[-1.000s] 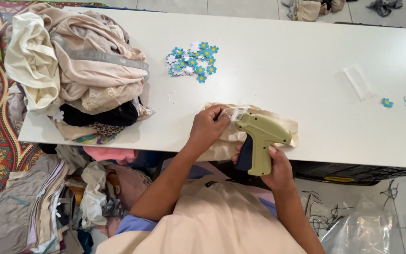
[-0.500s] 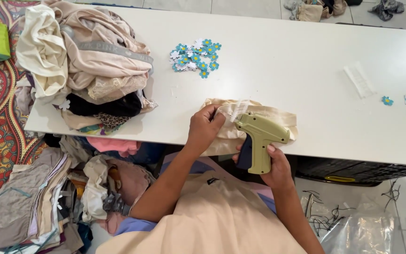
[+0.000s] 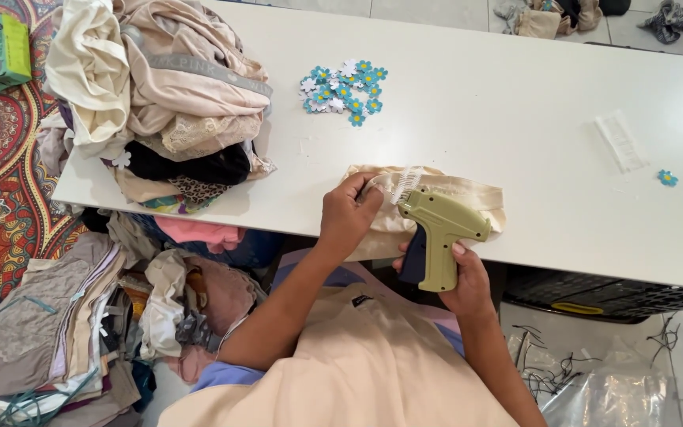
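Your right hand (image 3: 466,278) is wrapped around the grip of the olive-green tagging gun (image 3: 440,236), low in the middle of the frame, with the gun's nose pointing up and left into the cloth. Your left hand (image 3: 347,215) is closed on the beige garment (image 3: 468,194), pinching its folded edge just beside the gun's tip, where a white strip of plastic fasteners (image 3: 406,183) stands out of the gun. The garment lies on the near edge of the white tabletop (image 3: 499,95), partly hanging over it.

To do this well, keep the pinched edge taut and flat so the needle meets only the layers you mean it to, and keep your left fingertips off to the side of the tip (they look very close to it now). Hold the gun square to the cloth rather than tilted.

Further out, a cluster of blue and white paper flowers (image 3: 343,85) sits above centre, a few more flowers (image 3: 667,178) lie at the right edge, and a heap of clothes (image 3: 160,95) fills the upper left.
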